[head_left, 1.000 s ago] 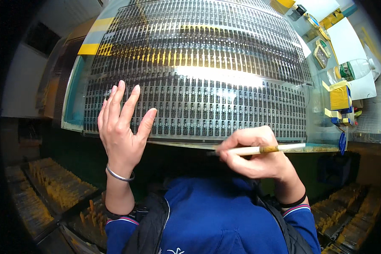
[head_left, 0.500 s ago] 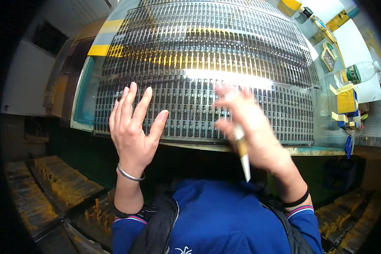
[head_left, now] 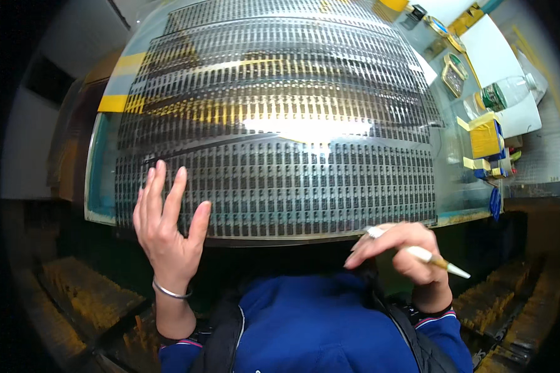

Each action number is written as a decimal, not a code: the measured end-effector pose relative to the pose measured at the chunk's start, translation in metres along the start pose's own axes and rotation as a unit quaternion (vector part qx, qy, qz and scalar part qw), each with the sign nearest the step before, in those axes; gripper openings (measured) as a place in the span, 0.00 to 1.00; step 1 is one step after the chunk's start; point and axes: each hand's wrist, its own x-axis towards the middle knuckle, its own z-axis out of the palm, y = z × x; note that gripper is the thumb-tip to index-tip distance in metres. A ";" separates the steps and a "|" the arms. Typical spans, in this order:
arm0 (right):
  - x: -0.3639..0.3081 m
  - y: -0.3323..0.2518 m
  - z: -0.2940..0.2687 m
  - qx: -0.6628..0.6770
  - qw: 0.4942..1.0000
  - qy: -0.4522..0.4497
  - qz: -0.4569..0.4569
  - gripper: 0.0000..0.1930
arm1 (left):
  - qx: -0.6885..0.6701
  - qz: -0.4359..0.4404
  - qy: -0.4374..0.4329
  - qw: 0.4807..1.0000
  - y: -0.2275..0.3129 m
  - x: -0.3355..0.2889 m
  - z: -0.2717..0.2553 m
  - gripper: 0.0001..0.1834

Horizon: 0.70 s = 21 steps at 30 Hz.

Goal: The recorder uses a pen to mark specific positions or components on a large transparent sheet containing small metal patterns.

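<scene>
Spread on the near left of a clear sheet [head_left: 274,205] patterned with rows of small dark rectangles, my left hand [head_left: 168,224] is open, fingers apart and holding nothing. My right hand [head_left: 414,248] is off the sheet's near right edge, above the table's front rim. A slim pen-like tool [head_left: 438,262], white with a brownish band and a tapered white end, is gripped in it. The tapered end points right, toward me; another white bit shows at the index fingertip. More patterned sheets [head_left: 280,68] overlap farther back, under a bright glare.
The table's front edge [head_left: 280,240] runs before me. At the right are a plastic bottle [head_left: 507,92], a yellow-and-blue box [head_left: 484,140], a small dish [head_left: 454,74], and tape rolls [head_left: 437,26]. Racks with yellowish bits [head_left: 87,292] stand low at left.
My right hand has pulled back from over the sheet to the near right, carrying the pen-like tool. The left hand stays spread on the sheet's left part. The whole view has shifted slightly.
</scene>
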 end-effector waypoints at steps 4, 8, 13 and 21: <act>-0.007 0.005 -0.022 -0.063 0.980 0.181 -0.060 0.23 | 0.009 0.001 -0.015 1.000 0.006 -0.003 -0.011 0.26; 0.002 0.010 -0.031 -0.235 0.927 0.290 -0.045 0.17 | 0.014 0.006 -0.024 1.000 0.007 -0.005 -0.013 0.26; 0.021 0.021 -0.044 -0.441 0.863 0.238 -0.063 0.15 | 0.019 0.010 -0.030 0.999 0.005 -0.007 -0.012 0.27; 0.021 0.012 -0.007 -0.188 0.932 -0.264 -0.160 0.12 | 0.017 0.022 -0.022 0.999 0.003 -0.007 -0.016 0.28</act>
